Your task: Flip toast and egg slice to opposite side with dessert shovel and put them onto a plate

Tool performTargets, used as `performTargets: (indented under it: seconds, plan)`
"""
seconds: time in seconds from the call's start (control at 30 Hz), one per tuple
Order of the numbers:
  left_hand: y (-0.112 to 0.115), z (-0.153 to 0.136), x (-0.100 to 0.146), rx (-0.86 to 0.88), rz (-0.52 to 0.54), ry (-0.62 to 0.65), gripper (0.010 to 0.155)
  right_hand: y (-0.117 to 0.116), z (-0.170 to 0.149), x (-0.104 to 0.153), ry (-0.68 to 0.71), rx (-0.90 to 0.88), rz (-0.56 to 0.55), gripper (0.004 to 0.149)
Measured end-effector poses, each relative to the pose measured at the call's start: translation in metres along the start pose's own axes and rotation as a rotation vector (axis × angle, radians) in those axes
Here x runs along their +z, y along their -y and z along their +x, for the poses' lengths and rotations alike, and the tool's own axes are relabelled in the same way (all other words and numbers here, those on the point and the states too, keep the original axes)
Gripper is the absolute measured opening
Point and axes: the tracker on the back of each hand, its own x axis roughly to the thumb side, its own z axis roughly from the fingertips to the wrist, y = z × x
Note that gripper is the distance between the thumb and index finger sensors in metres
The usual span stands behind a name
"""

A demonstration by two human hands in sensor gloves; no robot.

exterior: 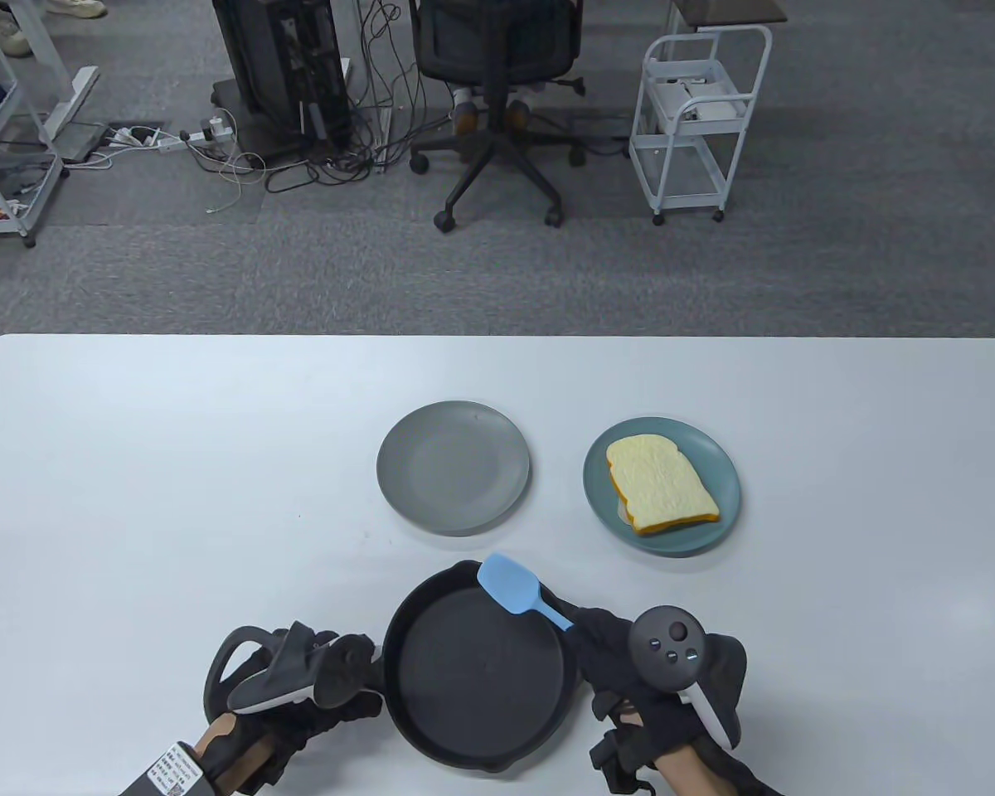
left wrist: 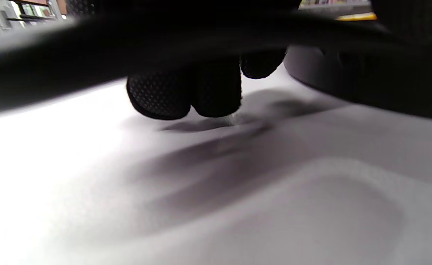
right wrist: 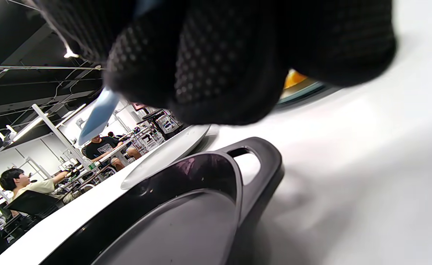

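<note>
A slice of toast [exterior: 662, 485] lies on a teal plate [exterior: 713, 531] at the right; a pale sliver peeks out under its near left edge, possibly the egg slice. An empty grey plate [exterior: 453, 478] sits to its left. A black pan [exterior: 481, 663] with nothing in it stands near the front edge. My right hand [exterior: 622, 655] grips the handle of the blue dessert shovel [exterior: 510, 584], whose blade hangs over the pan's far rim. My left hand [exterior: 332, 672] rests beside the pan's left rim, its fingers [left wrist: 182, 92] curled down to the table and holding nothing.
The white table [exterior: 174, 464] stretches wide to the left and far side. The pan's loop handle [right wrist: 260, 162] points toward my right hand. Behind the table on the floor stand an office chair [exterior: 497, 99], a white cart [exterior: 696, 124] and cables.
</note>
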Motion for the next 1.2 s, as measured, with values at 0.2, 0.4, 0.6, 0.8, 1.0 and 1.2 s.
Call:
performTargets:
  seconds: [0.2,0.4,0.6,0.8,1.0,1.2]
  plan:
    - [-0.011,-0.007,0.008,0.063,0.048,0.006,0.094,0.001,0.0,0.001,-0.001,0.004,-0.003,0.048]
    - [-0.02,-0.019,0.016,0.156,0.208,0.035,0.098,-0.002,-0.002,0.0,-0.004,0.022,0.011,0.048]
    - [-0.023,-0.034,0.019,0.174,0.235,-0.021,0.098,-0.003,-0.001,0.0,-0.005,0.032,0.018,0.048]
    - [-0.024,-0.043,0.02,0.173,0.216,-0.06,0.098,-0.006,0.001,0.001,-0.002,0.051,0.015,0.048]
    - [-0.02,-0.048,0.017,0.163,0.185,-0.083,0.098,-0.008,0.003,0.001,0.008,0.063,0.017,0.048]
    - [-0.02,-0.05,0.016,0.165,0.178,-0.091,0.098,-0.011,0.007,0.002,0.007,0.094,-0.004,0.048]
